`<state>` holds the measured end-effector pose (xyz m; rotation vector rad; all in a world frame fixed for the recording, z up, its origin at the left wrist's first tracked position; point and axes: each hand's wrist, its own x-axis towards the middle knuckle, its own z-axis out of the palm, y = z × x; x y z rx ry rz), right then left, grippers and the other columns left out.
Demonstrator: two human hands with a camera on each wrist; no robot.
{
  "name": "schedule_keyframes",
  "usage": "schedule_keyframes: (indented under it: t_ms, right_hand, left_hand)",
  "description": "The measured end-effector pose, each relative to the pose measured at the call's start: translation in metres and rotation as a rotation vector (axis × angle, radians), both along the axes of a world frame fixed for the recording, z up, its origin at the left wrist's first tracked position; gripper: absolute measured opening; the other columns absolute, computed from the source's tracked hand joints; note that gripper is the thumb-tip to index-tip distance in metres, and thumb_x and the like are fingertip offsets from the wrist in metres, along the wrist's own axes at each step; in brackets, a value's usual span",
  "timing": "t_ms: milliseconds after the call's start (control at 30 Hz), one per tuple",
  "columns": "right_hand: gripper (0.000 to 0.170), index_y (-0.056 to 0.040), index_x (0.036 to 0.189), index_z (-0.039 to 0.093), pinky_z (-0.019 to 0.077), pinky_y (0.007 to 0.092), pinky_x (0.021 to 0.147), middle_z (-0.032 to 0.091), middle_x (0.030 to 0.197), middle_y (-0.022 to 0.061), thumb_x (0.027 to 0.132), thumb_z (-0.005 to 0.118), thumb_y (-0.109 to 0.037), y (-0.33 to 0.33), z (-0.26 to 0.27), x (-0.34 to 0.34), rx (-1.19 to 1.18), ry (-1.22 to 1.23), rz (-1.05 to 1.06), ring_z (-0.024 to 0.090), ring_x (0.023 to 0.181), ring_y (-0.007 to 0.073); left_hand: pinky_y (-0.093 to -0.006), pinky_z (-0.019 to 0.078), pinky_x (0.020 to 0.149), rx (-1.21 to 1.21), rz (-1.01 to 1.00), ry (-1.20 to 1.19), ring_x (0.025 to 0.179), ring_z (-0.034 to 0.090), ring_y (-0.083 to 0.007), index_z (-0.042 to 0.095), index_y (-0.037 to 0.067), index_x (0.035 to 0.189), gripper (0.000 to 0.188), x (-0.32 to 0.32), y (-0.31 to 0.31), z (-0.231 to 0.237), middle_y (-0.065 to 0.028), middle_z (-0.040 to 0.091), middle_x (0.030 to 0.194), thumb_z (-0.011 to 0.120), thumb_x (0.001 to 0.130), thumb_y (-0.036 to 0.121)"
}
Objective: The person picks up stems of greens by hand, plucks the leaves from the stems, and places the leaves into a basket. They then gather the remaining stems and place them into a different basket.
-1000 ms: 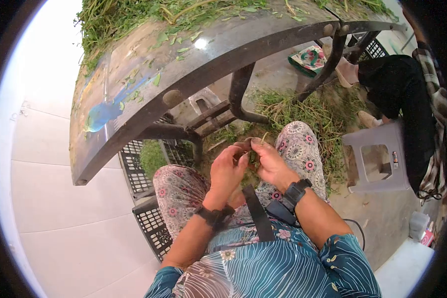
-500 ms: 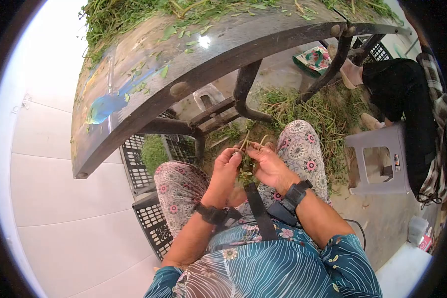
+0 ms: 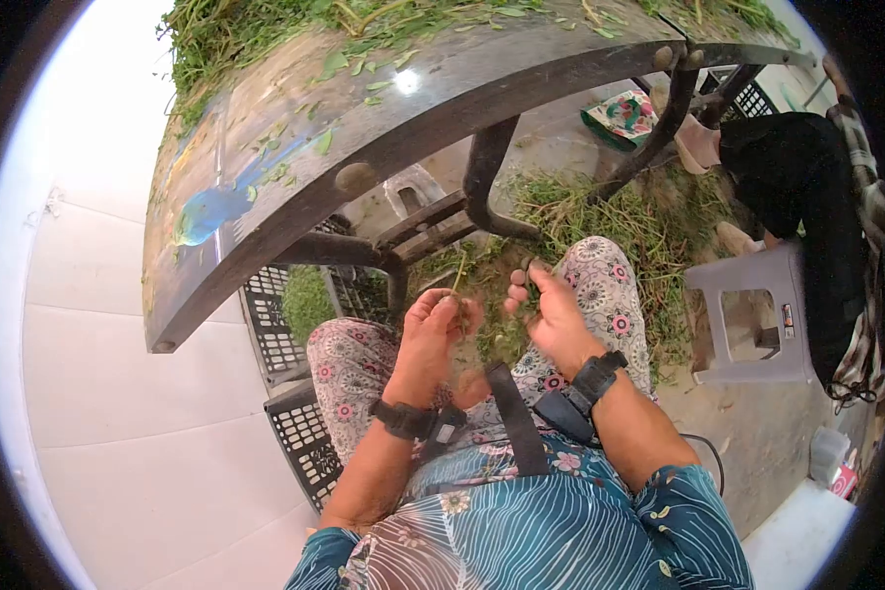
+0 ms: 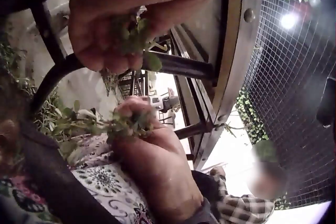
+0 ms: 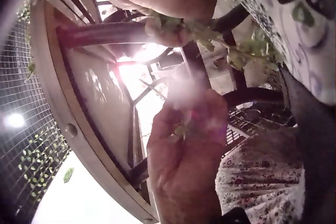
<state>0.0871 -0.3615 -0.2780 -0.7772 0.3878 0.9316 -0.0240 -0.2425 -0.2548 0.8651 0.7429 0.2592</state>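
Observation:
My left hand (image 3: 429,339) is held over my lap, its fingers curled around a thin pale green stem (image 3: 460,270) that sticks up past the fingertips. Small leaves (image 4: 131,36) show against its palm in the left wrist view. Across a short gap, my right hand (image 3: 563,320) pinches a leafy green sprig (image 4: 128,125) between thumb and curled fingers. That sprig's leaves trail from the hand toward my lap in the right wrist view. Both hands are below the table edge, between my knees.
A round-edged table (image 3: 295,182) piled with greens (image 3: 226,49) stands ahead. Beneath it lie a heap of cut stems (image 3: 610,221) and black crates (image 3: 265,315). At right, a person in dark trousers (image 3: 777,157) is beside a grey plastic stool (image 3: 747,315).
My hands were together at the stems; they have since come apart, left hand to the left and right hand to the right, each with greens in its fingers.

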Motion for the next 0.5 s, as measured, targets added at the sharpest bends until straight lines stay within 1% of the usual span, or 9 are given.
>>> schedule_keyframes:
  t_ms: [67, 100, 200, 233, 300, 333, 400, 433, 500]
  right_hand:
    - [0.01, -0.0112, 0.094, 0.053, 0.0389, 0.0249, 0.049, 0.056, 0.08, 0.0016, 0.09, 0.055, -0.02, -0.005, -0.009, 0.004, 0.132, -0.085, 0.122, 0.046, 0.056, 0.0087]
    - [0.015, -0.0103, 0.09, 0.053, 0.0286, 0.0225, 0.044, 0.048, 0.071, -0.0026, 0.085, 0.062, -0.021, -0.001, -0.002, -0.001, 0.14, -0.098, 0.156, 0.039, 0.053, 0.0061]
    - [0.017, -0.0109, 0.09, 0.053, 0.0281, 0.0203, 0.044, 0.048, 0.07, -0.0046, 0.084, 0.064, -0.023, 0.001, 0.011, -0.005, 0.116, -0.176, 0.286, 0.039, 0.053, 0.0047]
    - [0.017, -0.0109, 0.089, 0.053, 0.0269, 0.0196, 0.044, 0.047, 0.067, -0.0064, 0.084, 0.064, -0.023, 0.002, 0.008, -0.006, 0.124, -0.231, 0.298, 0.038, 0.052, 0.0039]
    - [0.016, -0.0106, 0.09, 0.054, 0.027, 0.0198, 0.044, 0.046, 0.066, -0.0067, 0.085, 0.063, -0.023, 0.002, 0.009, -0.005, 0.114, -0.238, 0.29, 0.038, 0.052, 0.0039]
    - [0.016, -0.0104, 0.09, 0.054, 0.027, 0.0199, 0.044, 0.046, 0.066, -0.0069, 0.085, 0.063, -0.023, 0.002, 0.01, -0.005, 0.109, -0.24, 0.286, 0.038, 0.052, 0.004]
    - [0.012, -0.0105, 0.09, 0.054, 0.0269, 0.0197, 0.044, 0.045, 0.066, -0.0062, 0.085, 0.062, -0.019, 0.003, 0.005, -0.005, 0.077, -0.273, 0.309, 0.038, 0.053, 0.0046]
    - [0.011, -0.0105, 0.09, 0.054, 0.0269, 0.0196, 0.044, 0.045, 0.066, -0.0058, 0.085, 0.062, -0.016, 0.003, 0.004, -0.005, 0.061, -0.289, 0.321, 0.037, 0.053, 0.0049]
    - [0.01, -0.01, 0.088, 0.054, 0.0269, 0.0199, 0.044, 0.045, 0.065, -0.005, 0.086, 0.061, -0.017, 0.003, 0.003, -0.01, -0.008, -0.48, 0.378, 0.038, 0.054, 0.0052]
  left_hand:
    - [-0.0248, 0.0461, 0.061, 0.073, -0.075, 0.019, 0.065, 0.055, -0.0114, 0.053, 0.004, 0.094, 0.009, -0.002, 0.006, -0.004, -0.0029, 0.058, 0.076, 0.049, 0.087, 0.007]
    - [-0.0242, 0.0451, 0.06, 0.108, -0.113, 0.027, 0.063, 0.054, -0.0109, 0.053, 0.003, 0.095, 0.01, -0.003, 0.007, -0.005, -0.0027, 0.058, 0.074, 0.049, 0.087, 0.007]
    - [-0.0231, 0.0414, 0.057, 0.321, -0.27, 0.082, 0.06, 0.05, -0.0093, 0.054, 0.001, 0.095, 0.011, -0.001, 0.002, -0.006, -0.0015, 0.055, 0.07, 0.048, 0.087, 0.007]
    - [-0.0236, 0.0422, 0.058, 0.352, -0.297, 0.096, 0.061, 0.05, -0.009, 0.054, 0.001, 0.095, 0.012, -0.001, 0.0, -0.005, -0.0008, 0.055, 0.071, 0.048, 0.087, 0.008]
    - [-0.0245, 0.0439, 0.06, 0.416, -0.351, 0.126, 0.063, 0.051, -0.0083, 0.056, 0.001, 0.095, 0.013, -0.001, -0.002, -0.002, 0.0006, 0.056, 0.075, 0.049, 0.089, 0.009]
    - [-0.0247, 0.0434, 0.06, 0.449, -0.38, 0.138, 0.064, 0.051, -0.0085, 0.056, 0.0, 0.094, 0.013, -0.001, -0.001, -0.001, 0.0005, 0.056, 0.074, 0.048, 0.088, 0.01]
    - [-0.025, 0.0425, 0.06, 0.514, -0.437, 0.163, 0.064, 0.051, -0.0088, 0.055, 0.0, 0.094, 0.015, -0.002, 0.0, -0.001, 0.0003, 0.055, 0.072, 0.046, 0.088, 0.01]
    - [-0.0256, 0.0423, 0.059, 0.634, -0.454, 0.183, 0.065, 0.051, -0.0095, 0.055, -0.001, 0.093, 0.015, -0.002, 0.0, -0.003, -0.0001, 0.055, 0.072, 0.045, 0.088, 0.01]
    - [-0.0268, 0.0421, 0.058, 0.875, -0.483, 0.222, 0.065, 0.051, -0.0109, 0.054, -0.001, 0.092, 0.017, 0.001, 0.003, -0.009, -0.0011, 0.054, 0.072, 0.044, 0.087, 0.011]
